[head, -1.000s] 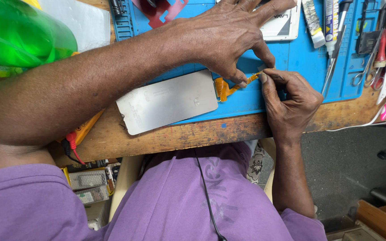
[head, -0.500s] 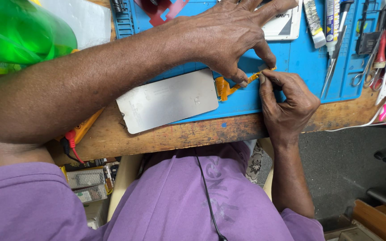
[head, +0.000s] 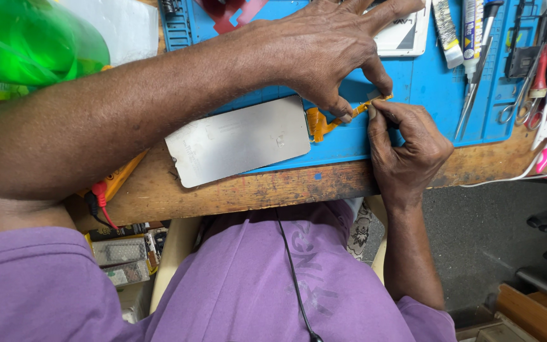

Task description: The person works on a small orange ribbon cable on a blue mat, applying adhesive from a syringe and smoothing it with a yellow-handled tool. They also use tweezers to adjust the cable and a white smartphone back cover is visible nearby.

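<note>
Fingers of both your left hand [head: 324, 54] and right hand [head: 406, 142] pinch the orange flex cable [head: 333, 119] (beside the grey screen panel [head: 238, 140]); tugging hard could tear it.

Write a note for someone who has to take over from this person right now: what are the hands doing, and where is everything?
Left hand: reaches across the blue mat, thumb and finger pressing down the orange ribbon cable.
Right hand: pinches the cable's far tip.
Grey metal panel: lies flat at the mat's front edge, over the wooden bench; the cable comes off its right end.
Tweezers and tubes lie at the mat's right, untouched.
Done: panel laid out, cable stretched between both hands.
Left: the cable's tip appears to be free, plugged into nothing that shows.
</note>
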